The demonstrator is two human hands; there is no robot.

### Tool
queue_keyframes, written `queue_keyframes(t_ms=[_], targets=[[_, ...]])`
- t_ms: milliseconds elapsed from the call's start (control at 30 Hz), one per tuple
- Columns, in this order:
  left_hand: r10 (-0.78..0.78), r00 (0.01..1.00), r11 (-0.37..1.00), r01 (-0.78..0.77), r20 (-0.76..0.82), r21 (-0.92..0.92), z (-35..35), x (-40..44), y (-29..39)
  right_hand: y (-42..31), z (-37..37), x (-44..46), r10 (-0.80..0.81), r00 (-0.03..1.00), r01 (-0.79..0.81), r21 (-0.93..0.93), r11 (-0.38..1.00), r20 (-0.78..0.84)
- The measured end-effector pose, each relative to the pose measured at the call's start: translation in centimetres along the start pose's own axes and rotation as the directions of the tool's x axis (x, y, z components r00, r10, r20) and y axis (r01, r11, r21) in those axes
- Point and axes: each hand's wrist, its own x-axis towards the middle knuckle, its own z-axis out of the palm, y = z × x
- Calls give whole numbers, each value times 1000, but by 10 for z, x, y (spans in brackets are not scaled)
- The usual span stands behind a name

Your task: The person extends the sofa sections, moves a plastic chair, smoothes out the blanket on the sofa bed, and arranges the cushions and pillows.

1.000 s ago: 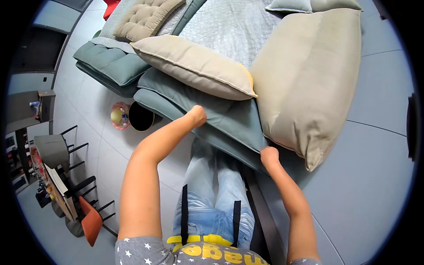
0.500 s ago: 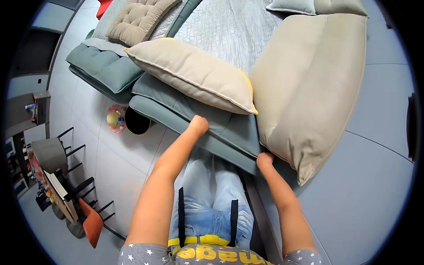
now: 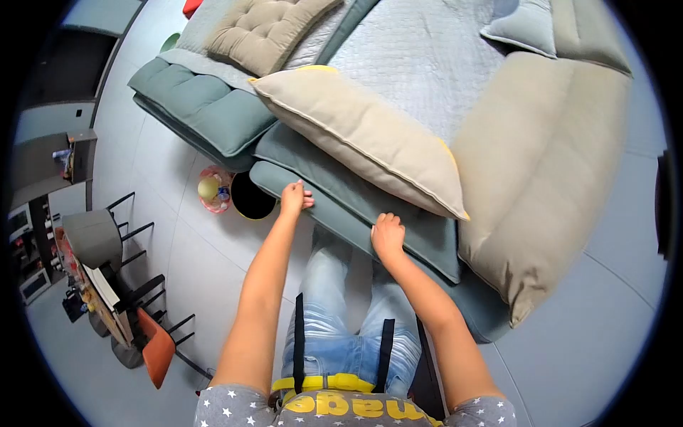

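A teal seat cushion (image 3: 334, 176) with a piped edge lies on the teal sofa base (image 3: 462, 295), whose right end sticks out past it. My right hand (image 3: 388, 233) has its fingers curled over the cushion's front edge. To the left, my left hand (image 3: 295, 198) hovers at the front of the sofa, its fingers loosely bent and apart, holding nothing. A long beige pillow (image 3: 363, 135) with yellow edging leans across the back of the seat cushion. On the right stands a large beige back cushion (image 3: 544, 171) with a creased lower corner.
A tufted teal cushion (image 3: 203, 107) and a tufted beige cushion (image 3: 267, 28) lie at upper left, beside a grey quilted cover (image 3: 405, 64). A black-topped round bin (image 3: 252, 197) and a pink basket (image 3: 213, 203) stand on the floor. Chairs (image 3: 92, 238) surround a cluttered table at left.
My right hand has left the sofa's right corner and moved left along the front edge. My left hand has let go and opened. More of the base shows at right, and the view has shifted.
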Motion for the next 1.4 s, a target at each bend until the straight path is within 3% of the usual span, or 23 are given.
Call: queue_keyframes(t_ms=[33, 67, 167, 233, 300, 433, 500, 533, 567, 600, 633, 800, 900, 967, 1000, 1033, 1100, 1200, 1267, 1300, 1333, 1367, 1400], targets=[[-20, 1000, 990, 16, -23, -143, 2, 7, 12, -6, 5, 14, 25, 993, -20, -40, 999, 117], [-35, 999, 990, 35, -2, -135, 4, 12, 24, -9, 17, 27, 56, 972, -38, -84, 996, 228], [-77, 997, 990, 77, 2, -122, 12, 28, 50, 2, 27, 35, -65, 963, 85, -68, 994, 263], [-193, 981, 971, 196, -33, 136, 13, 44, 60, 12, 28, 34, -140, 957, 155, -41, 987, 253], [-181, 981, 974, 189, -71, 125, 13, 48, 63, 17, 31, 31, -214, 947, 222, -9, 975, 240], [-368, 929, 929, 369, 30, -35, 3, 49, 68, 25, 6, 21, -247, 959, 231, 126, 965, 141], [-205, 978, 979, 205, 47, -9, 2, 42, 62, 31, -4, 21, -269, 954, 245, 172, 954, 135], [-60, 998, 989, 58, 10, 139, 1, 52, 44, 36, -8, 19, -282, 951, 255, 192, 948, 129], [-59, 998, 989, 58, 3, 135, 1, 49, 33, 41, -12, 17, -295, 948, 265, 210, 941, 123], [211, 974, 932, -176, -79, 317, 2, 43, 20, 46, -14, 12, -301, 946, 272, 211, 939, 122], [474, 875, 784, -365, -104, 502, 3, 35, 12, 49, -14, 8, -303, 946, 274, 212, 938, 120], [392, 914, 802, -284, -104, 525, 4, -32, 8, 67, -4, -18, -299, 943, 262, 229, 938, 146], [429, 891, 767, -271, -150, 582, 8, -15, 0, 68, -7, -8, -338, 927, 285, 277, 918, 165], [298, 947, 732, -147, -118, 666, 4, 21, 8, 57, -6, 0, -318, 935, 263, 297, 918, 156], [99, 994, 766, -46, -46, 641, 3, 13, 43, 49, 0, 6, -282, 946, 228, 295, 928, 156], [12, 996, 742, 48, -85, 669, 2, 26, 53, 41, 2, 13, -261, 951, 204, 304, 931, 163], [-70, 993, 589, 120, -98, 799, 4, 32, 74, 27, 17, 22, -186, 939, 116, 243, 963, 289], [-127, 988, 567, 144, -86, 811, 1, 27, 84, 30, 2, 15, -142, 943, 51, 290, 956, 302], [324, 940, 287, 9, -106, 958, 4, 11, 72, 37, -26, 4, -108, 958, 21, 312, 950, 264], [222, 973, 276, 2, -65, 961, 12, -21, 98, 39, -29, -3, -65, 948, -35, 308, 951, 311], [405, 914, 200, -68, -19, 977, 18, -34, 98, 40, -34, -11, -23, 963, -66, 316, 946, 268], [468, 881, 96, -126, 67, 987, 28, -54, 108, 41, -43, -18, 23, 975, -96, 324, 941, 223], [672, 692, -42, -319, 263, 947, 30, -56, 95, 40, -52, -22, 70, 984, -127, 370, 920, 164]])
